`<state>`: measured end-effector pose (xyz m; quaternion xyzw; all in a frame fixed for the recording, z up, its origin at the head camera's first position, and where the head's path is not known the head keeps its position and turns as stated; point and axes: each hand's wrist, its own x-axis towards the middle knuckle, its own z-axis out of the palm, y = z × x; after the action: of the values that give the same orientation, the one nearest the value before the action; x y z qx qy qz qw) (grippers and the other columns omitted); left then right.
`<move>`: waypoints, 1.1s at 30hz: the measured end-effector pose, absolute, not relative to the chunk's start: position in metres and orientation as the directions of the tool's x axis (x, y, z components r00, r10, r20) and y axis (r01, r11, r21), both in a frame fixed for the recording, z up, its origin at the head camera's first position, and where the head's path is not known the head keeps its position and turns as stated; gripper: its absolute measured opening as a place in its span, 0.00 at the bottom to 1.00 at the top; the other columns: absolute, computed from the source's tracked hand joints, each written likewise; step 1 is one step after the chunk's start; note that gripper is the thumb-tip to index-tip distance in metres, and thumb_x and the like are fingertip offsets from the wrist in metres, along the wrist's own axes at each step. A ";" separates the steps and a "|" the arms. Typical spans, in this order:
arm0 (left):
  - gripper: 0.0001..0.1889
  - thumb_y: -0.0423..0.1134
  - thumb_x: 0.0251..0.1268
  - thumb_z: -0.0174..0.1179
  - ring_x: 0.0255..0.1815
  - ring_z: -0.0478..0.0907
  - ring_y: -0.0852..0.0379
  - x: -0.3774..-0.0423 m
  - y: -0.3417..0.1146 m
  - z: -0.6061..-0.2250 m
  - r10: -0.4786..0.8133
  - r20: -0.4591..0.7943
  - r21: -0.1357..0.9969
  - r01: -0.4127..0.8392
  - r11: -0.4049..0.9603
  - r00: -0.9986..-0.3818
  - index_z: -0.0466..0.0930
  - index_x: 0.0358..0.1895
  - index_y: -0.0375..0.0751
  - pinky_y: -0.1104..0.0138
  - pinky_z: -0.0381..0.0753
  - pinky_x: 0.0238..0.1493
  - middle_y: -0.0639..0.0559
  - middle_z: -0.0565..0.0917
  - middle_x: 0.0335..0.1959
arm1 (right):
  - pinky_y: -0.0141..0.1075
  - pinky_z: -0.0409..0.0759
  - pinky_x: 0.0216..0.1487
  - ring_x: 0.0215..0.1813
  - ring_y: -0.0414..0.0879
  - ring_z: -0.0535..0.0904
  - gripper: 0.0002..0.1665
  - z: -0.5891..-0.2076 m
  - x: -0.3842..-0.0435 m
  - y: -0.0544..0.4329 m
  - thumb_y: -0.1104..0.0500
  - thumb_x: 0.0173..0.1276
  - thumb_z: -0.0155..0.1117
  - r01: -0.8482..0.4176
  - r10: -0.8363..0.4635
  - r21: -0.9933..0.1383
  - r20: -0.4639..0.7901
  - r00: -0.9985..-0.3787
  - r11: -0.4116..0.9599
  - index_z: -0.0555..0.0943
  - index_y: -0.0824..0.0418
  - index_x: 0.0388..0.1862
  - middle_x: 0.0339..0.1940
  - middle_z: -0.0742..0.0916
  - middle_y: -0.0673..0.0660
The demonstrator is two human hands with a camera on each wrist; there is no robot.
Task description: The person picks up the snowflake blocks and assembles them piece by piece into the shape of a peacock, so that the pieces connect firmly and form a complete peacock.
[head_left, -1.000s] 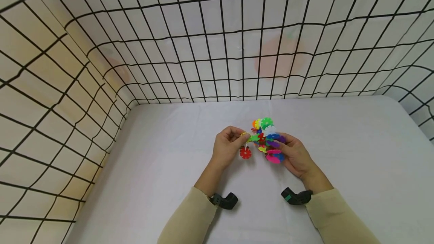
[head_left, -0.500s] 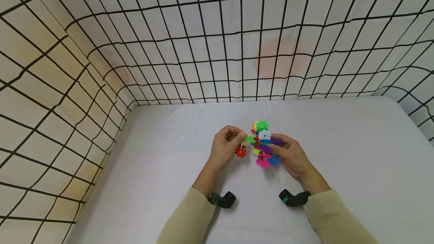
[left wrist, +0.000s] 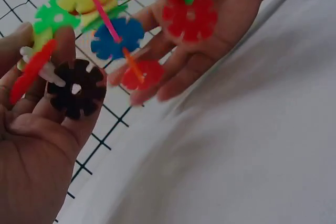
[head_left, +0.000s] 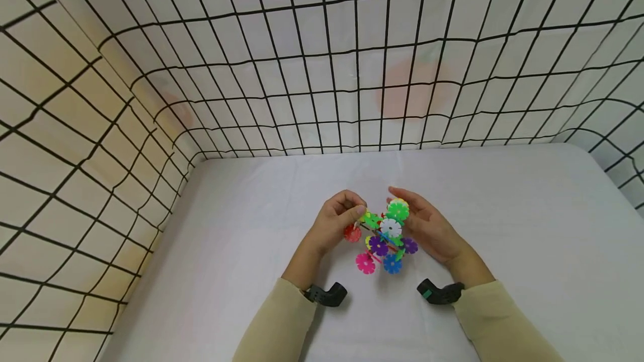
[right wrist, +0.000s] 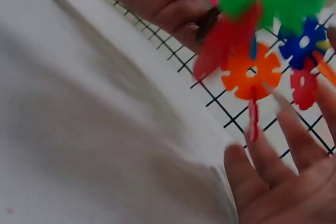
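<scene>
A cluster of interlocking plastic discs (head_left: 391, 228), notched around their rims and in many colours, hangs over the cloth between the two hands. Thumb and fingers of my left hand (head_left: 329, 225) pinch its left end, at a yellow and green part. Close under that grip, a red disc (left wrist: 32, 72) and a dark brown disc (left wrist: 77, 88) show in the left wrist view. My right hand (head_left: 432, 228) is beside the cluster's right side, its fingers spread and fairly straight. In the right wrist view, an orange disc (right wrist: 252, 71) and a thin red one are right at those fingertips.
A white cloth (head_left: 226, 250) covers the table. Black wire grid panels (head_left: 359, 71) stand along the back, left and right. Each wrist wears a black strap with a camera (head_left: 329, 295).
The disc cluster has tipped, its purple, pink and blue discs swinging lower and toward the person. The right hand's fingers have loosened from it and straightened. The left hand keeps its pinch.
</scene>
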<state>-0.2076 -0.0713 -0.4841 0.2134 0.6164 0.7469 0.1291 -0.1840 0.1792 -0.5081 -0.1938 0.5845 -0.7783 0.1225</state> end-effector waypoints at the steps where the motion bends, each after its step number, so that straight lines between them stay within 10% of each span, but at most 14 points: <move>1: 0.04 0.38 0.73 0.62 0.35 0.77 0.66 -0.207 -0.071 -0.484 0.481 0.161 0.971 0.050 -0.236 -0.862 0.78 0.42 0.43 0.76 0.78 0.38 0.61 0.82 0.35 | 0.30 0.77 0.67 0.73 0.36 0.73 0.31 -0.508 -0.184 0.179 0.68 0.79 0.48 -0.014 -0.469 -0.958 0.153 -0.870 -0.287 0.63 0.60 0.79 0.73 0.76 0.43; 5: 0.04 0.39 0.74 0.61 0.42 0.82 0.66 -0.207 -0.070 -0.482 0.492 0.127 0.982 0.039 -0.185 -0.861 0.79 0.46 0.45 0.75 0.82 0.45 0.61 0.85 0.39 | 0.30 0.78 0.66 0.67 0.38 0.80 0.26 -0.505 -0.184 0.176 0.68 0.76 0.54 -0.010 -0.494 -0.978 0.115 -0.862 -0.209 0.70 0.63 0.72 0.63 0.85 0.45; 14: 0.23 0.50 0.82 0.48 0.67 0.77 0.42 -0.221 -0.080 -0.483 0.305 0.073 0.988 0.110 0.107 -0.949 0.74 0.65 0.34 0.49 0.76 0.70 0.38 0.80 0.65 | 0.22 0.81 0.56 0.54 0.35 0.80 0.21 -0.494 -0.185 0.170 0.61 0.72 0.68 -0.016 -0.078 -0.999 0.019 -0.997 -0.044 0.75 0.57 0.62 0.51 0.84 0.41; 20: 0.26 0.48 0.75 0.59 0.62 0.80 0.52 -0.222 -0.075 -0.491 0.295 0.074 0.918 0.181 0.353 -0.953 0.70 0.73 0.47 0.56 0.80 0.66 0.47 0.82 0.62 | 0.19 0.80 0.54 0.54 0.35 0.79 0.22 -0.498 -0.190 0.159 0.62 0.69 0.71 0.017 0.161 -0.997 -0.028 -0.987 -0.069 0.74 0.53 0.58 0.52 0.84 0.44; 28: 0.14 0.38 0.67 0.67 0.54 0.81 0.48 -0.224 -0.072 -0.504 0.223 0.239 0.675 0.327 0.662 -0.945 0.85 0.53 0.37 0.55 0.75 0.59 0.43 0.87 0.51 | 0.39 0.75 0.72 0.75 0.54 0.71 0.31 -0.507 -0.190 0.160 0.56 0.70 0.71 0.004 0.073 -0.967 0.015 -0.997 0.255 0.72 0.56 0.69 0.73 0.76 0.58; 33: 0.17 0.41 0.64 0.70 0.50 0.78 0.51 -0.223 -0.073 -0.506 0.209 0.181 0.716 0.275 0.642 -0.961 0.85 0.53 0.39 0.62 0.74 0.52 0.46 0.88 0.49 | 0.43 0.71 0.74 0.78 0.57 0.69 0.36 -0.509 -0.190 0.167 0.52 0.69 0.73 -0.038 0.093 -0.955 0.068 -0.993 0.293 0.71 0.57 0.72 0.75 0.75 0.58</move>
<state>-0.2231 -0.0732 -0.5057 0.1337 0.9051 0.4015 -0.0408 -0.1897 0.1672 -0.5094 0.0169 0.8022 -0.5942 -0.0552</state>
